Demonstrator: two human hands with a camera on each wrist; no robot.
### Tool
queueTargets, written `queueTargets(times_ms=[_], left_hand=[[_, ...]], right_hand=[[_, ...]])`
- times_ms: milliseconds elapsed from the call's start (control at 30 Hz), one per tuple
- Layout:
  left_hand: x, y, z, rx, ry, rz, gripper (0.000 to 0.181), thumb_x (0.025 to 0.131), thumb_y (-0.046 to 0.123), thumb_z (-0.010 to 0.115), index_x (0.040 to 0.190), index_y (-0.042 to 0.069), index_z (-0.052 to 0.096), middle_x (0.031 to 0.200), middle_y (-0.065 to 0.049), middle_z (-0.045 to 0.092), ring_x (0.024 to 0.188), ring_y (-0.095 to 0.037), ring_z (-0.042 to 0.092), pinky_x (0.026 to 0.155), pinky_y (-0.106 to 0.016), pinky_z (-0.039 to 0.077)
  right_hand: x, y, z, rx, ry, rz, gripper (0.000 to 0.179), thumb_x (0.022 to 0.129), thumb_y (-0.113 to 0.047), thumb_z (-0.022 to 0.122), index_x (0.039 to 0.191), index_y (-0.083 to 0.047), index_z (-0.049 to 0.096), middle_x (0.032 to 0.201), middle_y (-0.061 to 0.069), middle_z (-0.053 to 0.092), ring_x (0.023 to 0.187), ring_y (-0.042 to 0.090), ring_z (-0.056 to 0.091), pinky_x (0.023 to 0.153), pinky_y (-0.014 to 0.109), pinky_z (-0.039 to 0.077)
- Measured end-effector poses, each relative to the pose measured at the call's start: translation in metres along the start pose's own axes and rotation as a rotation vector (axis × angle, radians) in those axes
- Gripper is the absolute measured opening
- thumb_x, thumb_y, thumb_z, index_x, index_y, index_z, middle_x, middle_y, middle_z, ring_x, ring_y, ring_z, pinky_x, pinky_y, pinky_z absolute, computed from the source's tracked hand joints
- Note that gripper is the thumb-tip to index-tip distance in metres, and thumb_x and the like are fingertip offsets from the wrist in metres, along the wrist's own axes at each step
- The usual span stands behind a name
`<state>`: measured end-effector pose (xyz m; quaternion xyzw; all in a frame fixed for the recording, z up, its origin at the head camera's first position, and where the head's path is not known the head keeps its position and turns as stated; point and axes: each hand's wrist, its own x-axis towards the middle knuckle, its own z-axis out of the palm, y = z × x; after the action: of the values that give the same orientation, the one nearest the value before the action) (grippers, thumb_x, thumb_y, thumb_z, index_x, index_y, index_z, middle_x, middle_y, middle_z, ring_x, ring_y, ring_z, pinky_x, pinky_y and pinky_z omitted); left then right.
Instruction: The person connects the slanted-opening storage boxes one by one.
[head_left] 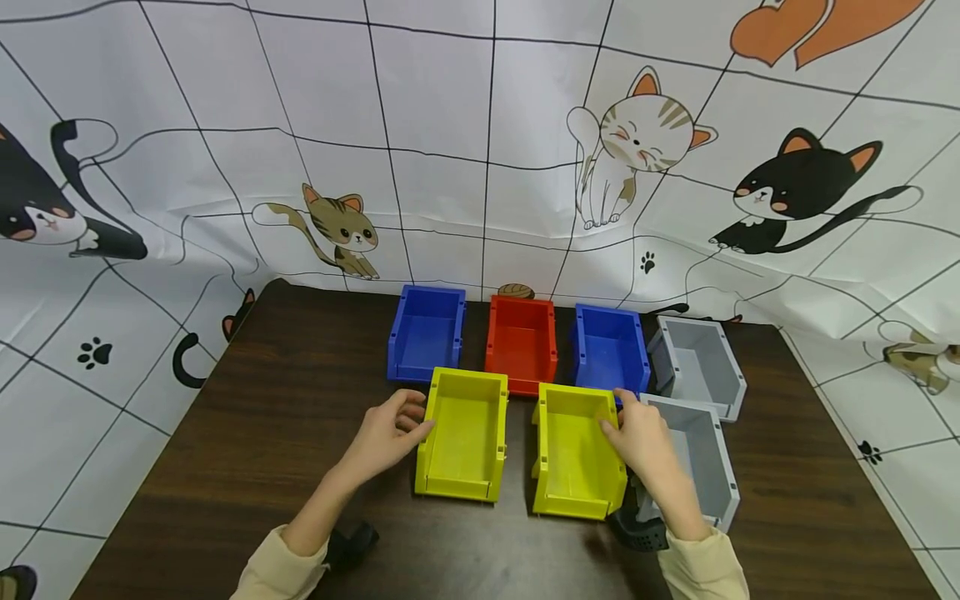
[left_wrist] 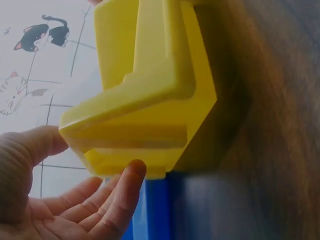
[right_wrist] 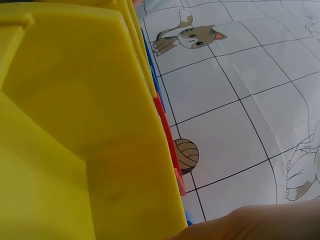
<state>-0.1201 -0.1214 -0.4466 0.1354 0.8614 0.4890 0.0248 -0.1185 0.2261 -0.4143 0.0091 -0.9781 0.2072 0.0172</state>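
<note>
Two yellow bins stand side by side in the head view. At the left yellow bin (head_left: 461, 433), my left hand (head_left: 386, 433) has its thumb tip right at the left rim. Its other fingers are loosely bent beside the outer wall, as the left wrist view shows too, with the hand (left_wrist: 75, 200) next to the bin (left_wrist: 145, 110). My right hand (head_left: 648, 437) grips the right wall of the right yellow bin (head_left: 577, 450), thumb over the rim and fingers outside. In the right wrist view this bin (right_wrist: 100, 90) fills the left side, and only part of the hand (right_wrist: 255, 222) shows.
Behind the yellow bins stand a blue bin (head_left: 427, 333), a red bin (head_left: 521, 342) and another blue bin (head_left: 611, 346). Two grey bins, one farther back (head_left: 701, 367) and one nearer (head_left: 701, 458), are at the right. A cat-print sheet (head_left: 442, 192) hangs behind the dark wooden table (head_left: 262, 433).
</note>
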Motion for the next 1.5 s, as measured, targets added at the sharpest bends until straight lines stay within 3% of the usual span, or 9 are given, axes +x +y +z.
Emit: queueTargets(times_ms=[133, 300, 567, 733, 1000, 1267, 1500], left_hand=[[0.000, 0.000, 0.004, -0.033, 0.005, -0.088, 0.032, 0.086, 0.009, 0.067, 0.114, -0.004, 0.057, 0.100, -0.016, 0.066, 0.078, -0.020, 0.065, 0.066, -0.030, 0.054], [0.002, 0.001, 0.006, -0.067, -0.004, -0.171, 0.029, 0.087, 0.010, 0.065, 0.112, -0.005, 0.060, 0.099, -0.015, 0.066, 0.078, -0.020, 0.066, 0.060, -0.028, 0.053], [0.002, 0.003, 0.007, -0.067, 0.006, -0.182, 0.025, 0.086, 0.008, 0.065, 0.108, -0.005, 0.062, 0.096, -0.014, 0.066, 0.074, -0.018, 0.065, 0.057, -0.028, 0.053], [0.000, 0.002, 0.006, -0.074, 0.007, -0.188, 0.024, 0.086, 0.006, 0.065, 0.107, -0.005, 0.062, 0.095, -0.013, 0.066, 0.073, -0.017, 0.065, 0.056, -0.027, 0.052], [0.000, -0.001, 0.006, -0.102, -0.005, -0.194, 0.025, 0.087, 0.007, 0.064, 0.108, -0.005, 0.062, 0.095, -0.013, 0.066, 0.073, -0.016, 0.064, 0.057, -0.029, 0.053], [-0.001, -0.004, 0.005, -0.139, -0.008, -0.203, 0.025, 0.087, 0.006, 0.064, 0.109, -0.005, 0.061, 0.096, -0.013, 0.065, 0.075, -0.017, 0.065, 0.059, -0.030, 0.055], [-0.001, -0.005, 0.006, -0.147, -0.012, -0.198, 0.026, 0.088, 0.007, 0.064, 0.110, -0.005, 0.061, 0.098, -0.013, 0.065, 0.077, -0.018, 0.065, 0.059, -0.029, 0.055]], right_hand=[[0.000, 0.000, 0.002, 0.002, -0.020, 0.026, 0.045, 0.082, -0.007, 0.066, 0.118, 0.017, 0.052, 0.055, 0.005, 0.049, 0.049, 0.016, 0.045, 0.046, 0.028, 0.039], [0.001, 0.000, 0.003, 0.037, -0.013, 0.031, 0.040, 0.081, -0.005, 0.064, 0.114, 0.016, 0.056, 0.059, 0.009, 0.054, 0.053, 0.018, 0.049, 0.047, 0.029, 0.041], [0.001, 0.001, 0.004, 0.114, 0.021, 0.033, 0.036, 0.078, -0.002, 0.064, 0.110, 0.013, 0.060, 0.064, 0.011, 0.061, 0.054, 0.017, 0.053, 0.047, 0.027, 0.043], [0.000, 0.000, 0.002, 0.176, 0.109, 0.012, 0.030, 0.075, -0.001, 0.066, 0.102, 0.012, 0.065, 0.062, 0.012, 0.063, 0.049, 0.015, 0.052, 0.044, 0.024, 0.041], [-0.001, -0.007, -0.006, 0.334, 0.189, 0.077, 0.027, 0.078, -0.004, 0.070, 0.102, 0.009, 0.066, 0.072, 0.017, 0.066, 0.044, 0.011, 0.051, 0.042, 0.019, 0.043], [0.003, -0.017, -0.010, 0.457, 0.150, 0.104, 0.030, 0.082, -0.004, 0.068, 0.108, 0.009, 0.064, 0.078, 0.021, 0.066, 0.047, 0.018, 0.057, 0.044, 0.020, 0.046], [0.006, -0.023, -0.007, 0.444, 0.142, 0.084, 0.028, 0.080, -0.004, 0.068, 0.105, 0.008, 0.065, 0.074, 0.018, 0.065, 0.044, 0.018, 0.055, 0.042, 0.021, 0.046]])
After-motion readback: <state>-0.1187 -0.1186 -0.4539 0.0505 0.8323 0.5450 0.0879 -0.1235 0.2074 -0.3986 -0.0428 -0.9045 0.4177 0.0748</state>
